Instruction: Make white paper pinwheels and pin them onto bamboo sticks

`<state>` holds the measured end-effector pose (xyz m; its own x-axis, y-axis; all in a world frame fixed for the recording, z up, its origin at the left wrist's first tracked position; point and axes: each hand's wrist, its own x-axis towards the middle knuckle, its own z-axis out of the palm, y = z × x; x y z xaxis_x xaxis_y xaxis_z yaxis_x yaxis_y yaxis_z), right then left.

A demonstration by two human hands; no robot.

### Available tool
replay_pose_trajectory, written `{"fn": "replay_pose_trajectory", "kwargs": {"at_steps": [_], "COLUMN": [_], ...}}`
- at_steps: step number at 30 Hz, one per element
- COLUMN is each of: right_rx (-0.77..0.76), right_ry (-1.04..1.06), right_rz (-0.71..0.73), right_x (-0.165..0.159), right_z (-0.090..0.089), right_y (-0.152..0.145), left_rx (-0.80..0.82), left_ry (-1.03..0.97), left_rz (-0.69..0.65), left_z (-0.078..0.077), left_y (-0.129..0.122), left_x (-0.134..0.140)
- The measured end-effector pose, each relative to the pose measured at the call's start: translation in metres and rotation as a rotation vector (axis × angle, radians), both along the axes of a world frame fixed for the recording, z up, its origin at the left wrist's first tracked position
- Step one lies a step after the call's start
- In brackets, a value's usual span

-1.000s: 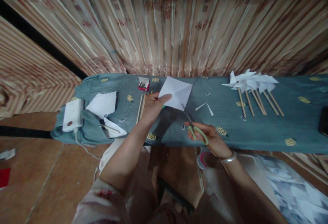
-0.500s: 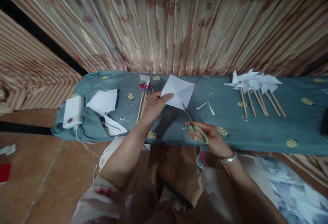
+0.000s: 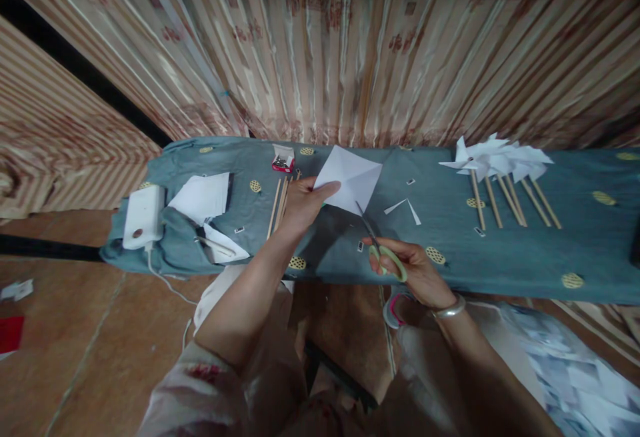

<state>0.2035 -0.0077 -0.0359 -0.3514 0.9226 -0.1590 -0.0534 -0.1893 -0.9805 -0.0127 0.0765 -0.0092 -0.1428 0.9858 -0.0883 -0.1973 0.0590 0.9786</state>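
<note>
Between the thumb and fingers of my left hand (image 3: pixel 306 202) is a white square of paper (image 3: pixel 356 174), creased along its diagonals and held above the table. My right hand (image 3: pixel 417 267) is closed around the green handles of a pair of scissors (image 3: pixel 374 237). The scissor blades point up and left, with their tips at the paper's lower corner. To the right of the scissors, two thin white paper strips (image 3: pixel 413 212) lie in a bent shape on the cloth. Wooden sticks (image 3: pixel 277 207) lie partly hidden behind my left hand.
Several white paper pinwheels (image 3: pixel 500 159) on sticks lie to the right on the blue-green tablecloth (image 3: pixel 520 257). At the left are a stack of white paper (image 3: pixel 203 197) and a white corded device (image 3: pixel 143 217). A small red box (image 3: pixel 283 159) of metal pins sits at the back.
Hands, paper and scissors look almost unmoved. The whole view has shifted very slightly, so the pinwheels appear a little further right.
</note>
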Motion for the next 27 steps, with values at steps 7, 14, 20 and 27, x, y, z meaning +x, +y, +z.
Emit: {"fn": "replay_pose_trajectory", "kwargs": {"at_steps": [7,14,20,27], "right_rx": [-0.018,-0.032,-0.041,-0.067], "right_ry": [0.005,0.018,0.017,0.024], "right_rz": [-0.04,-0.051,-0.063,-0.066], "right_x": [-0.002,-0.003,-0.003,-0.001], "right_z": [0.0,0.002,0.002,-0.001], "right_y": [0.0,0.0,0.001,0.001], "left_rx": [0.004,-0.028,-0.04,-0.04], "left_ry": [-0.009,-0.047,-0.054,-0.056], "left_rz": [0.002,-0.027,-0.046,-0.045], "left_z": [0.0,0.003,0.004,0.002], "left_y": [0.001,-0.005,-0.01,-0.008], "left_x": [0.0,0.003,0.007,0.007]}}
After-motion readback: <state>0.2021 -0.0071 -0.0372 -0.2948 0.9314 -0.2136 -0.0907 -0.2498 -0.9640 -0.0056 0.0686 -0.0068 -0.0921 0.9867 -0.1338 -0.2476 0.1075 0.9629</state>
